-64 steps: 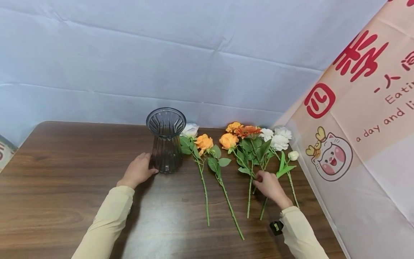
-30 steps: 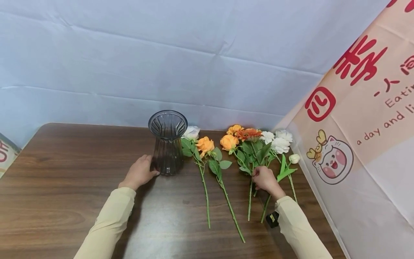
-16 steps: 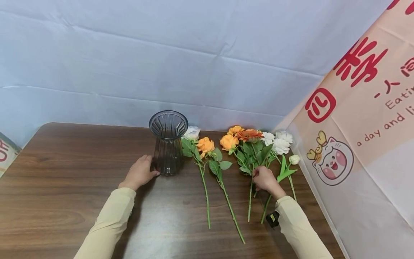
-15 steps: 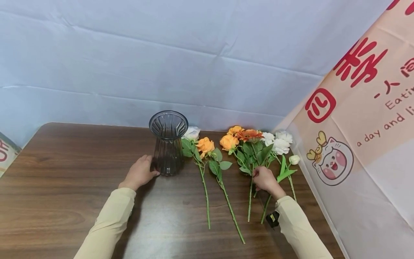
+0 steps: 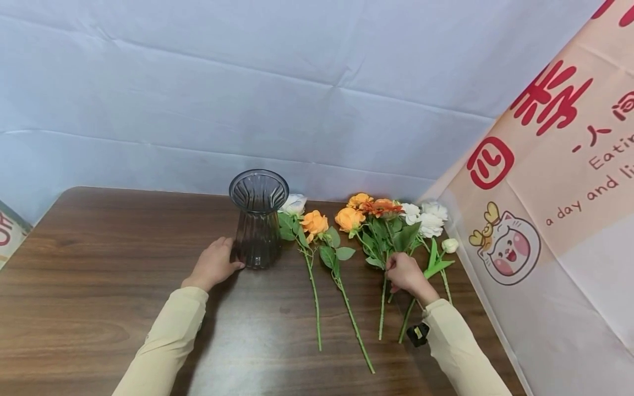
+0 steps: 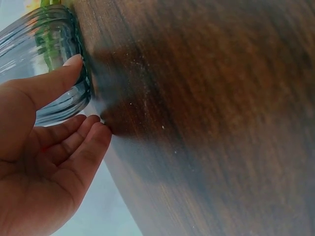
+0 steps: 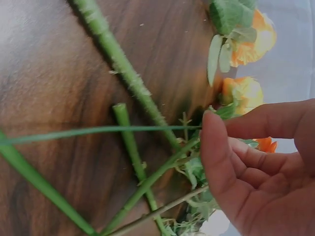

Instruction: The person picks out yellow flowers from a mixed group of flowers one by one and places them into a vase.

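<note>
A grey ribbed glass vase (image 5: 257, 236) stands upright on the table. My left hand (image 5: 213, 265) rests beside its base; in the left wrist view the thumb touches the glass (image 6: 54, 29) and the relaxed fingers lie next to it. To the right, my right hand (image 5: 408, 275) is at the stems of a flower bunch with orange roses (image 5: 350, 218), a red-orange flower (image 5: 383, 207) and white blooms (image 5: 430, 221). In the right wrist view, its thumb and forefinger pinch a thin green stem (image 7: 98, 131). Which bloom that stem bears is hidden.
Between vase and bunch lie a white rose (image 5: 294, 204) and an orange rose (image 5: 314, 221), their long stems pointing toward me. A white tulip (image 5: 449, 245) is near the right edge. Cloth walls close in the brown table (image 5: 124, 264) at back and right.
My right hand has shifted slightly left along the stems and now pinches there. Just now the orange roses of the bunch moved a touch left. The left hand and vase stay in place.
</note>
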Available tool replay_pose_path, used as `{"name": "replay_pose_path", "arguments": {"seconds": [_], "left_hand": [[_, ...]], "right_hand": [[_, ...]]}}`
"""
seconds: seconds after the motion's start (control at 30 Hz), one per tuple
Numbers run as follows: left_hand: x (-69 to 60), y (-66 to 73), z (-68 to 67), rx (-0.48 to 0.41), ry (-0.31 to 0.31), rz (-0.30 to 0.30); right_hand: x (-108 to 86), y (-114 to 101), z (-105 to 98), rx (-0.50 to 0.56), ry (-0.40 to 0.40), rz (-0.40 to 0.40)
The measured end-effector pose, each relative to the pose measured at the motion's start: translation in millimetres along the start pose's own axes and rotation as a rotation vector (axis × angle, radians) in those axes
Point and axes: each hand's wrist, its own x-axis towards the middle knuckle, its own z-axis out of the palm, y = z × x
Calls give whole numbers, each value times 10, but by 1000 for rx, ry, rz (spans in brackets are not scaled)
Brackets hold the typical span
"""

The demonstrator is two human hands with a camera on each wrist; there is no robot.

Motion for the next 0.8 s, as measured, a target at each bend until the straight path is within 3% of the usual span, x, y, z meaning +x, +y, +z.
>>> {"name": "replay_pose_path", "arguments": {"seconds": [0.8], "left_hand": [[12, -18, 25, 23, 16, 2]], "right_hand": [[-174, -237, -163, 132, -83, 30]]}}
